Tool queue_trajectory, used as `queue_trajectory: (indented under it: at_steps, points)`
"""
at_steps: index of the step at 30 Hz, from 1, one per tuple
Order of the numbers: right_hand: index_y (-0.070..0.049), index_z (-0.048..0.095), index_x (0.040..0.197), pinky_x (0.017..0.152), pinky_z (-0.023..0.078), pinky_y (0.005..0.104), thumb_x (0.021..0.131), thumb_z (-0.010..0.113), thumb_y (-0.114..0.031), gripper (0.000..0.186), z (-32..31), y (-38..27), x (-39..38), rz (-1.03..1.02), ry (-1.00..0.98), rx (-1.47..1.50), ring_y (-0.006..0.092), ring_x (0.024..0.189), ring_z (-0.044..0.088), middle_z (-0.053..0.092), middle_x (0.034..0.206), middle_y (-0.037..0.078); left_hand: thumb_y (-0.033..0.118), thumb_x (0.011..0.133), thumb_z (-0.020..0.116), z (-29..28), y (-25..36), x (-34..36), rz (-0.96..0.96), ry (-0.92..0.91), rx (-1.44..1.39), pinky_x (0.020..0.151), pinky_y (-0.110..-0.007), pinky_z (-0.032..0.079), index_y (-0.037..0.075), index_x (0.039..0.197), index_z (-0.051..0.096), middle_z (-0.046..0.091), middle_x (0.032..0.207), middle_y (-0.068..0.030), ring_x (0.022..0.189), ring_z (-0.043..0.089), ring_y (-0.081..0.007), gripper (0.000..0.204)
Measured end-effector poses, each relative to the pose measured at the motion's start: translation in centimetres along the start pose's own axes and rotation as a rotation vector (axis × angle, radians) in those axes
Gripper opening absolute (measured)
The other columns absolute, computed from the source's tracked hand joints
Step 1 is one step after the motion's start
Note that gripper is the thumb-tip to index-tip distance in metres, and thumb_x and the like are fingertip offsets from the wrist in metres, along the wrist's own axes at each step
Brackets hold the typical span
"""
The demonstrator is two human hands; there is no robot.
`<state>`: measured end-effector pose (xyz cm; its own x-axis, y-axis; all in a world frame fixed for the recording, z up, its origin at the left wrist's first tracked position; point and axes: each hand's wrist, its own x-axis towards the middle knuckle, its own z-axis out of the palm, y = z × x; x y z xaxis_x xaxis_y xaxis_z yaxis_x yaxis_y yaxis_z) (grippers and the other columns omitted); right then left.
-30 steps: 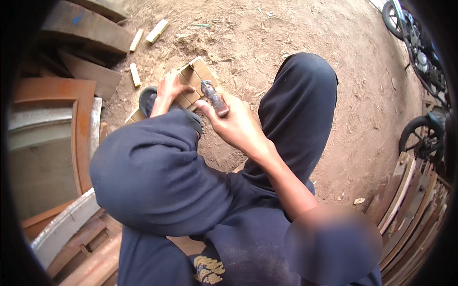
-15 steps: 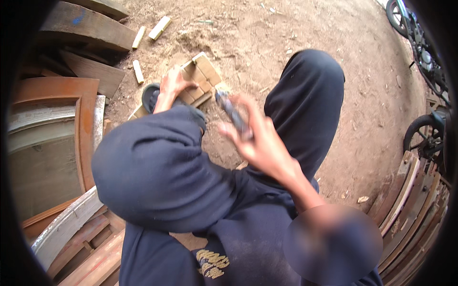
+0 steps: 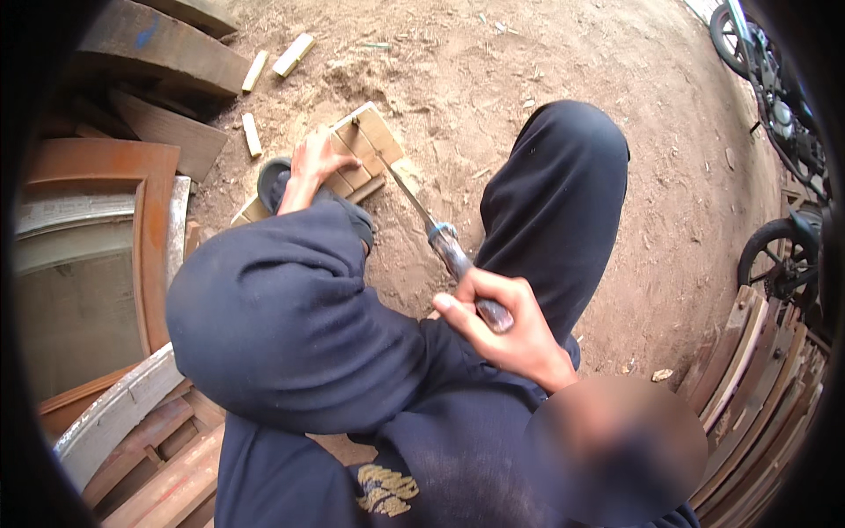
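Observation:
My right hand [image 3: 497, 312] grips the dark, worn handle [image 3: 453, 255] of a long, narrow-bladed metal tool [image 3: 405, 192], whose blade reaches up-left to a light wooden board [image 3: 378, 132] marked by several lines or joints. My left hand [image 3: 321, 163] holds that board at its left part, thumb out along the top, beside my sandalled foot [image 3: 271, 180]. Whether the blade tip touches the wood I cannot tell. My bent legs [image 3: 554, 202] in dark trousers frame the work.
Several short pale offcuts [image 3: 290, 55] lie on the dirt ground [image 3: 669, 246]. Stacked planks [image 3: 163, 57] and a framed glass panel [image 3: 154, 246] stand at the left, more timber [image 3: 748, 387] at the lower right. Motorbikes [image 3: 779, 114] line the right edge.
My right hand has moved back toward my body, down and to the right, with the tool; its long blade now shows. My left hand stays on the board.

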<state>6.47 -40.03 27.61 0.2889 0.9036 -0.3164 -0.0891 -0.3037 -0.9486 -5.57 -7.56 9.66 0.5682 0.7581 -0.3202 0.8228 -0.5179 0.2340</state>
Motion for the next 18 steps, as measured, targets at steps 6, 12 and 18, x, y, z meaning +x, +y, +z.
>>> queue_trajectory:
  at_steps: [6,12,18]
  points:
    - [-0.002,0.046,0.067,0.051,0.031,0.0259,0.093,0.065,-0.021,0.038,2.9,1.0,8.6,-0.098,0.029,-0.056,0.0039,0.059,0.036,0.040,0.060,-0.002,0.047,0.052,0.090,-1.2,-0.3,-0.1,-0.008,0.042,0.018,0.086,-0.045,0.052,-0.005,0.108,0.053,0.065,0.104,-0.0250,0.100,0.064,-0.0395,0.085]
    - [-0.003,0.046,0.065,0.051,0.032,0.0254,0.091,0.066,-0.013,0.034,1.4,-0.1,0.7,-0.042,0.040,-0.020,0.0040,0.059,0.040,0.042,0.058,-0.001,0.047,0.053,0.090,1.9,-1.0,1.0,0.008,0.035,0.041,0.087,-0.045,0.051,-0.006,0.109,0.053,0.065,0.104,-0.0255,0.100,0.064,-0.0390,0.086]
    - [0.000,0.045,0.068,0.053,0.035,0.0278,0.091,0.065,-0.019,0.036,3.8,0.9,9.8,-0.166,0.067,-0.063,0.0056,0.061,0.040,0.041,0.059,0.001,0.048,0.054,0.089,1.3,-2.4,0.7,-0.018,0.040,0.066,0.085,-0.045,0.052,-0.006,0.108,0.053,0.065,0.102,-0.0262,0.099,0.064,-0.0395,0.084]
